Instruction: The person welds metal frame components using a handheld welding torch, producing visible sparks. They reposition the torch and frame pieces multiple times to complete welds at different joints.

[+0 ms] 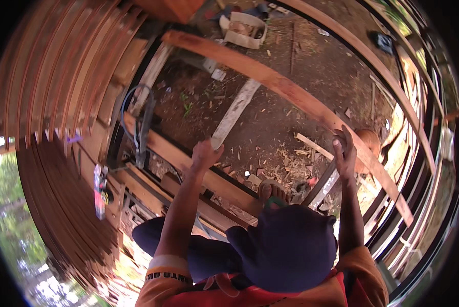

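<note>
My left hand [206,155] is closed around the near end of a pale, weathered wooden strip [237,110]. That strip slants away to the far right, and its far end meets a long reddish-brown plank [270,79]. The plank runs from the upper left down to the right. Beside its right part, my right hand [346,156] is raised with the thumb apart from the fingers. Nothing shows in its grasp, and I cannot tell whether its fingertips touch the plank. A second plank [170,151] lies nearer, passing by my left wrist.
Upright boards [60,66] stand stacked at the left. A dark power tool with a cord [143,123] is near them. Wood chips [293,161] litter the dirt floor around my sandalled foot [273,190]. A pale open container [244,30] sits at the back, and long rails [393,87] run along the right.
</note>
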{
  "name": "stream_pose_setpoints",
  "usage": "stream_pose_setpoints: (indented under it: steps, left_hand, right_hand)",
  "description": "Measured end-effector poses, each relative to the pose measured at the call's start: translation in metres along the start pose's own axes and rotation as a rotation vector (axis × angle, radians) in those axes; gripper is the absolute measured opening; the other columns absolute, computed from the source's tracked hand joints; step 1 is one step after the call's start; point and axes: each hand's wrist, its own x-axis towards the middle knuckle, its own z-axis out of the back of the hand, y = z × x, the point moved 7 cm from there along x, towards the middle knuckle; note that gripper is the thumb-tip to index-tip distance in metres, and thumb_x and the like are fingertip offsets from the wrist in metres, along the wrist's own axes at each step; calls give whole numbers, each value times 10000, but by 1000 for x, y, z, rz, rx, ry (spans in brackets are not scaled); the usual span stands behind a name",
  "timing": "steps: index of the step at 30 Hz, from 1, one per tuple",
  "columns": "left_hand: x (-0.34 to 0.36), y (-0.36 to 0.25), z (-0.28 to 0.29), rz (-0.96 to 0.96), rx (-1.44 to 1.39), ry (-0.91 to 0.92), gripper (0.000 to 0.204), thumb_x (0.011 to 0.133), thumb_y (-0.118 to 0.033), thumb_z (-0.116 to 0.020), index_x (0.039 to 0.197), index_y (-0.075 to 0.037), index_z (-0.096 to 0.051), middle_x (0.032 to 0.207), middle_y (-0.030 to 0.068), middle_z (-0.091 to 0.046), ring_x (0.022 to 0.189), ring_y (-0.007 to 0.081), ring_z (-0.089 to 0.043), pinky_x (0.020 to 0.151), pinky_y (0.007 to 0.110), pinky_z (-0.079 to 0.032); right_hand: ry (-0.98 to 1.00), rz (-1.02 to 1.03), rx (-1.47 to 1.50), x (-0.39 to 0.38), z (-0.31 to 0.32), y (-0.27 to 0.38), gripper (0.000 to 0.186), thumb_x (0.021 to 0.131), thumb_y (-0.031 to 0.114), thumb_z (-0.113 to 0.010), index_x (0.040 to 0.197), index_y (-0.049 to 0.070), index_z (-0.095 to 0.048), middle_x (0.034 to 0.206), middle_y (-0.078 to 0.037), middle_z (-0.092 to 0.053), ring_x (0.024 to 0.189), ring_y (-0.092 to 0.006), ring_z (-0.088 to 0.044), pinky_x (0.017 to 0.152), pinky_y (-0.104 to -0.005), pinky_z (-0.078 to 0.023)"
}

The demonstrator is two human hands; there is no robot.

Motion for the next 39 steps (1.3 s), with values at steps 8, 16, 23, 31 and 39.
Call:
stream_pose_setpoints:
  steps: [8,16,23,31,39]
  left_hand:
    - [-8,-18,11,61,-33,87,621,845,-390,-788,1259,22,-576,992,280,-722,924,454,-721,834,530,-590]
    - [-6,-27,15,79,-88,75,612,819,-361,-806,1258,9,-596,947,283,-719,935,449,-715,835,524,-585]
    - [-7,-26,18,54,-78,43,633,811,-377,-811,1270,0,-594,981,282,-726,956,458,-712,846,527,-582]
    - [-2,-15,14,121,-103,149,804,799,-545,-808,1353,-9,-580,1108,301,-705,1099,442,-685,967,502,-544]
    - [50,-33,70,188,-267,548,1225,796,-941,-485,1566,6,-372,1604,307,-360,1508,416,-348,1223,491,-318]
  right_hand:
    - [442,544,-650,106,-175,79,840,812,257,-861,1534,106,-459,1511,-122,-524,1386,-371,-492,1172,-509,-392]
    - [621,867,-1176,145,-283,104,795,802,270,-849,1517,274,-501,1679,-3,-267,1567,-276,-192,1292,-554,-182]
    - [709,911,-1061,164,-287,93,647,870,190,-780,1473,242,-552,1561,19,-474,1522,-252,-308,1286,-595,-160]
    - [774,858,-876,168,-283,93,609,888,150,-762,1462,202,-565,1490,-3,-560,1457,-218,-437,1280,-610,-153]
    - [682,968,-870,174,-280,86,637,849,149,-798,1444,210,-579,1478,21,-572,1480,-225,-402,1264,-608,-221]
